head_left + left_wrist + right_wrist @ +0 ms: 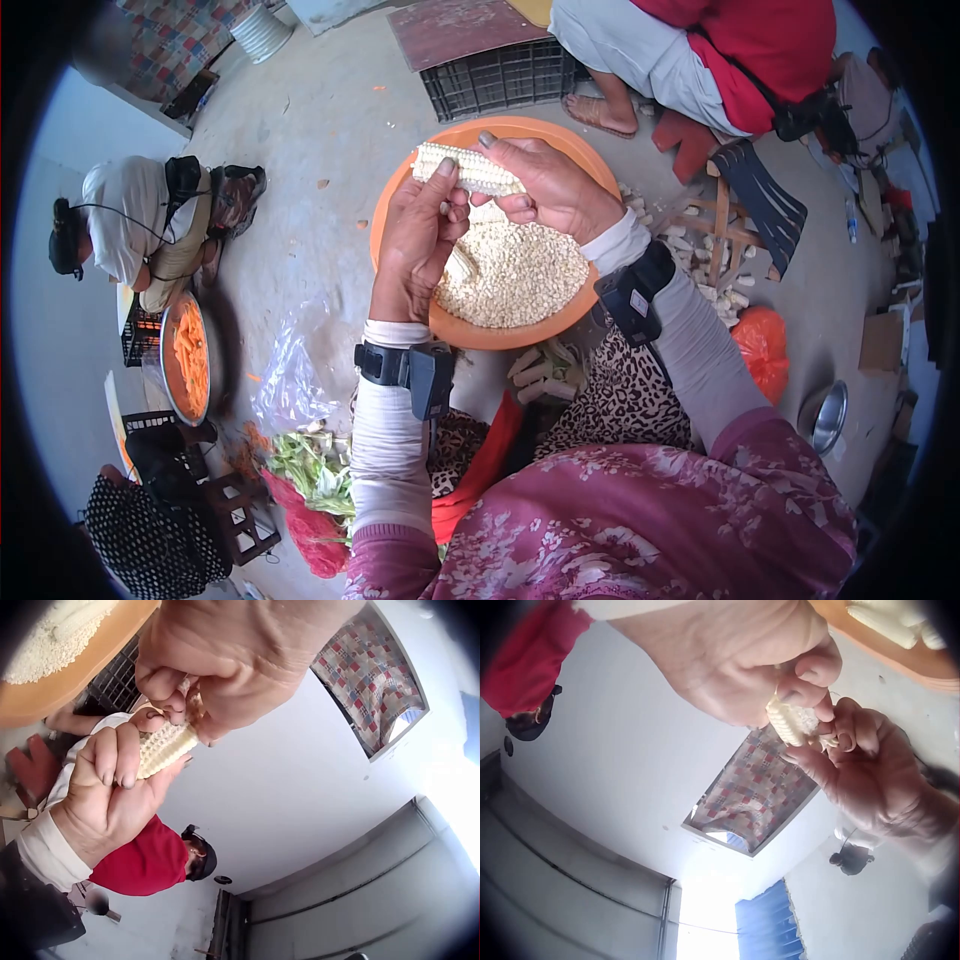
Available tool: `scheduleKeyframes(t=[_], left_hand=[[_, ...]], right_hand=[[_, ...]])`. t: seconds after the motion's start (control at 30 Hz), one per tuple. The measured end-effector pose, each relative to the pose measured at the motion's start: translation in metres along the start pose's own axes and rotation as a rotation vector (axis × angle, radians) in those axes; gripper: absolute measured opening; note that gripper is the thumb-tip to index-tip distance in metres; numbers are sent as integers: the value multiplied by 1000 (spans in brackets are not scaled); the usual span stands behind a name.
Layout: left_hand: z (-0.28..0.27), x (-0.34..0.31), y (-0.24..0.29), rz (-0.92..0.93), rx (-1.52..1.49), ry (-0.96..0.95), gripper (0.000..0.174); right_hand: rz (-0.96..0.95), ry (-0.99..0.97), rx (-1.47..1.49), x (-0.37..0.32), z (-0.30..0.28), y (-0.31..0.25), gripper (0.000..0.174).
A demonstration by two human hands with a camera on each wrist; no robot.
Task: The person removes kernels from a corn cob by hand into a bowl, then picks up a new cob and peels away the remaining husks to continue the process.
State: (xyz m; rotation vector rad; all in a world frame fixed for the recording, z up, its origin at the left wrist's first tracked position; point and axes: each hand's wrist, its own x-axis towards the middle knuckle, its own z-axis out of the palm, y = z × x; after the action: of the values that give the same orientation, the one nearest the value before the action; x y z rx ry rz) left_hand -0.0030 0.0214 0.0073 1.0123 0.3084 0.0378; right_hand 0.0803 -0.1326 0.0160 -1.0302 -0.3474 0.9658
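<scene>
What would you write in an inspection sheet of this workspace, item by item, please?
Surface: grey hard floor, small scraps scattered.
Job's things: pale ridged corn cob, held above a round orange basin that contains loose whitish kernels.
Clutter: pale cob pieces, crumpled clear plastic bag, pale green leaves, red-orange plastic bag.
Hands: left hand and right hand both grip the corn cob, fingers curled.
Cables: thin dark cord across a person in white top.
Surroundings: person in red top, black plastic crate, round metal bowl of orange strips.
</scene>
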Motion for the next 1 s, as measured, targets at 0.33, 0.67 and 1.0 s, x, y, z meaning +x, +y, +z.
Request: scheduleKeyframes(t=[0.33,0.67,1.0], left_hand=[[-2,-2,-3,30,-54,-56,22],[-4,4,-7,-66,17,14,27],[9,-3,-2,43,-49,-14,22]], right_hand=[[44,-7,138,1,-7,1,34],[-7,42,-37,1,5,8,37],[2,47,105,4,0,5,33]])
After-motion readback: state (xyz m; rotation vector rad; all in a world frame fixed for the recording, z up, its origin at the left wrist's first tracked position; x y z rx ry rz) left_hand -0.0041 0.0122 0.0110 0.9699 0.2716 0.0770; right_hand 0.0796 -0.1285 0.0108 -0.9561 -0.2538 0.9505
